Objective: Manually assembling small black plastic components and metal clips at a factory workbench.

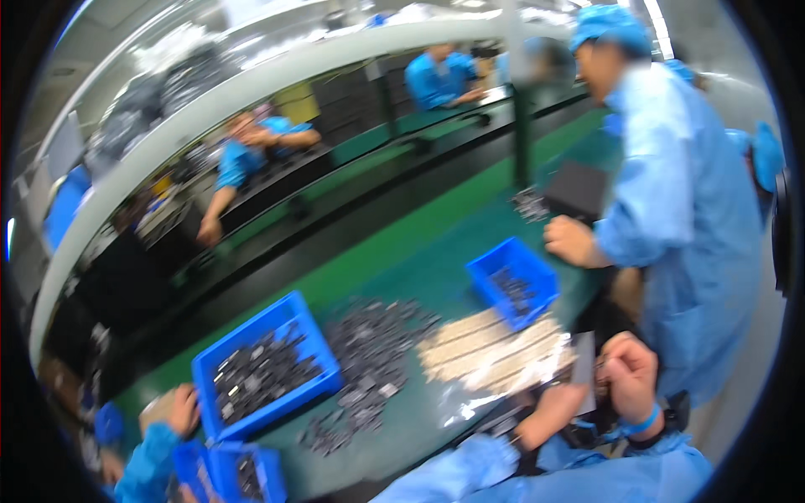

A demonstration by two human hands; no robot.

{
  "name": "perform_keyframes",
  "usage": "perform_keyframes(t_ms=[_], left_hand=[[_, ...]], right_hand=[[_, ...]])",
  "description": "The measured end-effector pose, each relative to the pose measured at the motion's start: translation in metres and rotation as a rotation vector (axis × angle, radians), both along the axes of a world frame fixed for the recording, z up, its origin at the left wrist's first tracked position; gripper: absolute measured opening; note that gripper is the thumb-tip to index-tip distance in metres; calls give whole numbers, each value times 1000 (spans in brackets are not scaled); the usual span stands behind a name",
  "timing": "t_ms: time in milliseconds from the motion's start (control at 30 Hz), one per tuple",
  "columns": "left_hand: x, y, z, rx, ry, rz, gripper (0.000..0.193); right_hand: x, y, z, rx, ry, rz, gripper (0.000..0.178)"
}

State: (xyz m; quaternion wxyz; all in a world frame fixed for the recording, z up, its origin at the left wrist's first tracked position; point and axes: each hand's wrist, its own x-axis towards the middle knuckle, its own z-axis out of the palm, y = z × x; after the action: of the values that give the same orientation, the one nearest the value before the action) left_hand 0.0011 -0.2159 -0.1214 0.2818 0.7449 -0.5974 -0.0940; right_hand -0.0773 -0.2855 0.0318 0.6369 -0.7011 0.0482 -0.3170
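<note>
My left hand (553, 413) and my right hand (631, 375) are close together at the lower right, by the table's near edge. Between them stands a pale grey flat strip (584, 369), blurred, its kind unclear. The left fingers close in against its lower part. On the right hand the fingers are curled in a pinch, and what they hold is too small and smeared to name. A blue band (644, 422) circles my right wrist. Just beyond my hands lies a clear plastic sheet or bag over rows of beige strips (495, 356).
A blue bin (513, 285) with dark parts rests on the beige rows' far edge. Loose black parts (369, 352) lie beside a larger blue bin (314, 335). A co-worker in blue (679, 210) stands at the right; another person's hand (182, 411) is at the left. A post (521, 134) rises behind.
</note>
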Motion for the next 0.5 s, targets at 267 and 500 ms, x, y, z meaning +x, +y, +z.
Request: perform_keyframes(t_ms=[267,500], left_hand=[[-14,70,44,88,191,-28,32],[5,220,160,-124,404,186,7]], right_hand=[[25,20,-7,-29,-57,105,10],[51,36,-14,-260,-114,95,5]])
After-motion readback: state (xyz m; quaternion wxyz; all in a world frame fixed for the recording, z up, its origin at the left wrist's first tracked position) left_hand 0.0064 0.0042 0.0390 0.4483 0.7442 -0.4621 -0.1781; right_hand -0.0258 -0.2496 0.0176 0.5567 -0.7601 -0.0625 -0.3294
